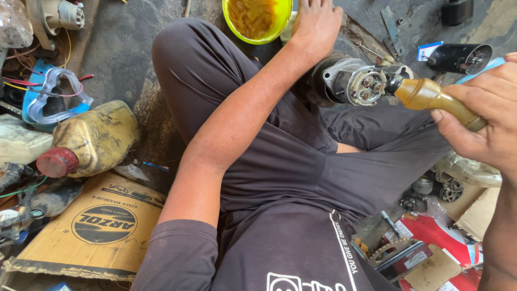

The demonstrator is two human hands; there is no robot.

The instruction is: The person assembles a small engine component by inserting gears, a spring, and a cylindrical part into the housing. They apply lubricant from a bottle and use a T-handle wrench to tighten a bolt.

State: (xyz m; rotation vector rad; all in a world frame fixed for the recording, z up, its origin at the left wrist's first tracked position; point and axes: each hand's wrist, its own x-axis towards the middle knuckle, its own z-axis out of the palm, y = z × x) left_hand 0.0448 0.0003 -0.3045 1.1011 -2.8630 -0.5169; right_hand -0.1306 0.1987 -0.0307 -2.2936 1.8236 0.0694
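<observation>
Person sits cross-legged on a grimy concrete floor [116,51]. Right hand [482,116] is closed around a brown squeeze bottle [433,99], nozzle touching the open gear end of a starter motor [353,81] resting on the knee. Left hand [315,24] reaches over to a yellow bowl [256,20]; its fingers are cut off by the frame, so the grip cannot be told. Motor looks heavy, rigid, probably greasy; best held by the housing. Bottle looks soft and squeezable. Clutter around: dirty oil jug [91,140], flattened cardboard [89,226].
</observation>
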